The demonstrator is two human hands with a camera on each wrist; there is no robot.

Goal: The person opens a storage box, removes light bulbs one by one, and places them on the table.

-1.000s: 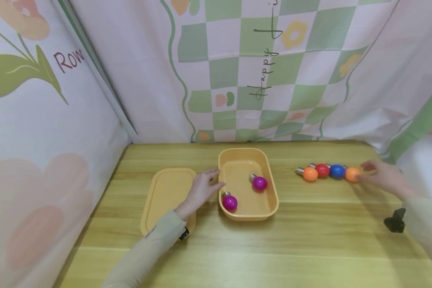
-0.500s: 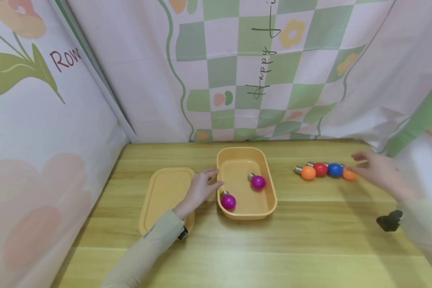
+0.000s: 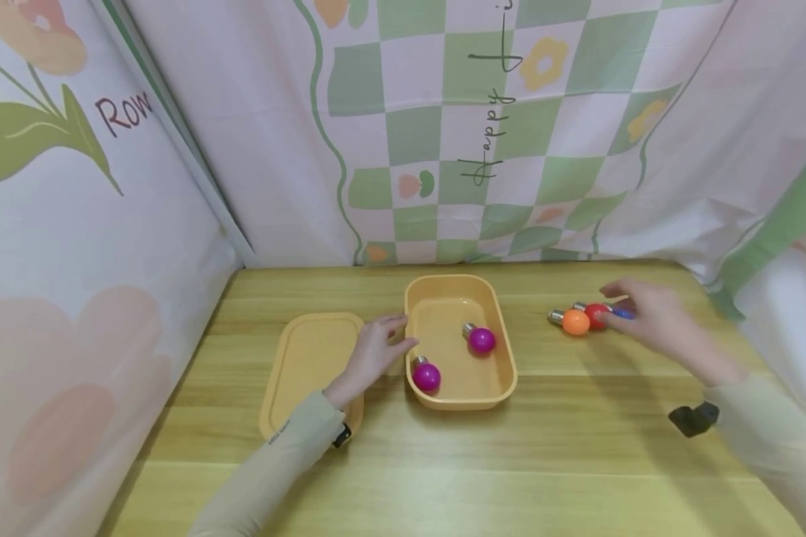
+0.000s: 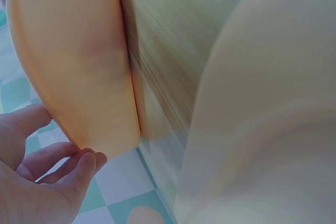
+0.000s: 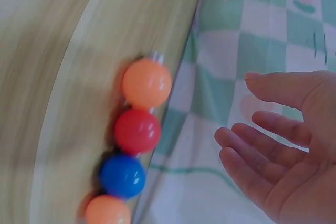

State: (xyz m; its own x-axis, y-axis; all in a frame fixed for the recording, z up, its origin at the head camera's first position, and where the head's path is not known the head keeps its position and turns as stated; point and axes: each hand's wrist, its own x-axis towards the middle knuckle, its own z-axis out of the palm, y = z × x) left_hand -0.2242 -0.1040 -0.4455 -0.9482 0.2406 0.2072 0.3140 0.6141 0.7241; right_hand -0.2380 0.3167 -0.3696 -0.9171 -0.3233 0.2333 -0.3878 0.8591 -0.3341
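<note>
A yellow plastic box [image 3: 466, 403] stands mid-table with two purple light bulbs [image 3: 481, 341] [image 3: 427, 377] inside. My left hand [image 3: 369, 354] holds its left rim; in the left wrist view the thumb reaches over the rim and curled fingers press the outer wall. To the right lies a row of bulbs: orange [image 3: 575, 322], red [image 3: 596, 315], blue [image 3: 623, 313] and another orange one [image 5: 108, 212]. My right hand [image 3: 658, 317] hovers over the row's right part, hiding the last orange bulb in the head view. Its fingers [image 5: 247, 171] are apart and hold nothing.
A flat yellow lid [image 3: 309, 358] lies left of the box, partly under my left forearm. Printed curtains [image 3: 416, 134] border the table's back edge and left side. The wooden table [image 3: 497, 462] stretches in front.
My right hand has moved left along the row, from the rightmost orange bulb to above the blue one. The left hand and the box have stayed put.
</note>
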